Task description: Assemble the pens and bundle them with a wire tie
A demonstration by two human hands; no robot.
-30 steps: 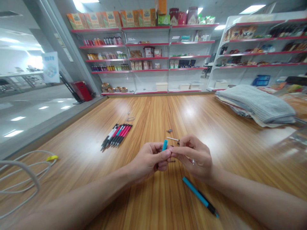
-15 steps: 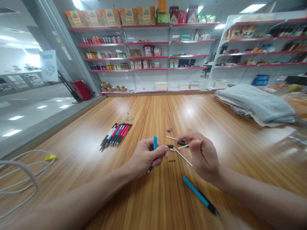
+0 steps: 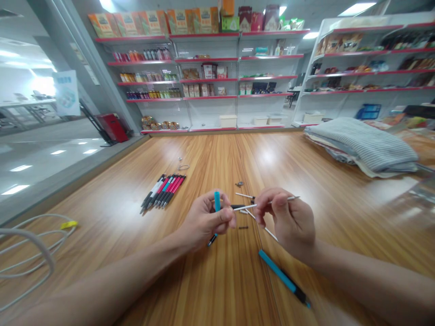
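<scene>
Left hand: my left hand (image 3: 208, 218), at the middle of the frame, pinches a blue barrel (image 3: 217, 202) between thumb and fingers; the barrel stands nearly upright, and a dark tip (image 3: 212, 240) pokes out below the hand.
Right hand: my right hand (image 3: 290, 224), right of centre, pinches a white refill (image 3: 246, 207) that lies almost level; one end points at the left fingertips, and I cannot tell whether they touch.
Loose parts: between and behind the hands I see another white rod (image 3: 271, 233), a small dark piece (image 3: 243, 227) and some small metal bits (image 3: 239, 184) on the counter (image 3: 204, 151).
Blue pen: a blue-and-black pen (image 3: 279, 272) lies slantwise in the lower right, apart from both hands.
Pen row: pens (image 3: 163, 192) lie side by side, left of centre.
Edges: pale cable (image 3: 50, 259) at lower left, folded cloths (image 3: 363, 145) at right.
</scene>
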